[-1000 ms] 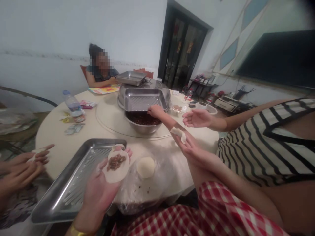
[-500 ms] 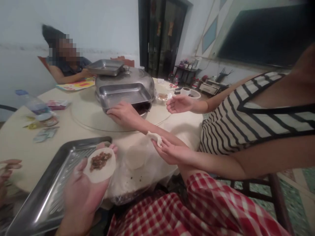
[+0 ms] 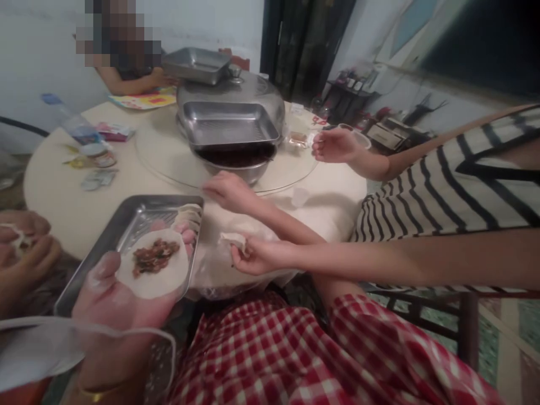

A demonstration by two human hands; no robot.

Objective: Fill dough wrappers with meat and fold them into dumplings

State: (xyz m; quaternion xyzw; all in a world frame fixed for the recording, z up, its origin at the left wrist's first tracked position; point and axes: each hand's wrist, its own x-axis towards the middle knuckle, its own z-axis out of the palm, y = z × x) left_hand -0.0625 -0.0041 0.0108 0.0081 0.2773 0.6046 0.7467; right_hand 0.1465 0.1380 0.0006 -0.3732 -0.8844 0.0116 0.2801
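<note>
My left hand [image 3: 126, 304], palm up and floury at the thumb, cradles a round dumpling wrapper [image 3: 124, 273] with a mound of chopped filling [image 3: 154, 257] in its middle. Beneath it lies a metal tray [image 3: 101, 242], where several folded dumplings [image 3: 189, 216] sit at the far right corner. My right hand [image 3: 230, 194] hovers in front of a metal bowl [image 3: 253, 174] of dark contents, fingers loosely bent, with nothing visible in them. Across my right forearm, a co-worker's hand [image 3: 261, 256] pinches a dumpling [image 3: 234, 241].
Another tray [image 3: 232, 121] leans over the bowl, before a large lidded pan [image 3: 265, 93]. At left, another person's hands [image 3: 29, 253] fold a dumpling. A bottle [image 3: 78, 124] and jar [image 3: 98, 154] stand on the round table. A white looped cord [image 3: 171, 349] crosses the lower left.
My right hand has drawn back from the bowl toward me. The co-worker's hand with the dumpling has moved left. My view has tilted down, and the dumplings in the tray show now.
</note>
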